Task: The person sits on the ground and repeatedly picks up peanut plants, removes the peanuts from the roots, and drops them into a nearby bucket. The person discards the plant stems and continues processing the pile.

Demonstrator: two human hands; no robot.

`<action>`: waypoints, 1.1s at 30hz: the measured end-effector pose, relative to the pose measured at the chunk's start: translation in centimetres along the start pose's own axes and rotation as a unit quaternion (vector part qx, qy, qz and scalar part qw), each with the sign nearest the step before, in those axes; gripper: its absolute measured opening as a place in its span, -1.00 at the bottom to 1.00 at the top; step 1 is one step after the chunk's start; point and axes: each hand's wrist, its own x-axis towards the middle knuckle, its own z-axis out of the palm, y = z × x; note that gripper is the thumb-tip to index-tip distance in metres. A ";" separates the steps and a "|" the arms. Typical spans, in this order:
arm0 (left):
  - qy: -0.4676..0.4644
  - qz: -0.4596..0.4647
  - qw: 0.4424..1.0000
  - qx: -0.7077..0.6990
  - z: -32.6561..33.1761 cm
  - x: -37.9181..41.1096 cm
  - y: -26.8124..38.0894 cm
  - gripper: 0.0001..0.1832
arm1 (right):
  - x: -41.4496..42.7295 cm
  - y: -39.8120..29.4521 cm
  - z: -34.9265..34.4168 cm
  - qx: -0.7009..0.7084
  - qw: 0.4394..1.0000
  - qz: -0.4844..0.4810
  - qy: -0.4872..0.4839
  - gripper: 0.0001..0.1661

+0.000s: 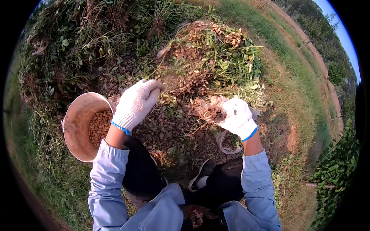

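Observation:
Both hands wear white knitted gloves with blue cuff edges. My right hand [238,115] grips a tangle of peanut plant roots [209,111], whose thin strands spread out to the left. Below that hand dangles a loop of thin whitish film [227,144]; whether it belongs to the same bundle is unclear. My left hand [140,102] hovers palm down beside a bucket, its fingers bent, and anything under them is hidden. The bucket [76,124] tilts near my left knee and contains loose peanuts in their shells [99,128].
A heap of uprooted peanut plants [225,57] with pods attached lies ahead. Another leafy plant pile [115,31] fills the far left. Dry leaf litter [173,130] covers the ground between my feet and the heap. Grass [300,86] borders the right, with a leafy bush [338,156] at the edge.

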 end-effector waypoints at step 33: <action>0.246 -0.075 0.926 -0.277 -0.2 -3.7 1.3 -0.88 | -3.4 -0.4 1.6 0.559 0.800 0.203 0.082 -0.44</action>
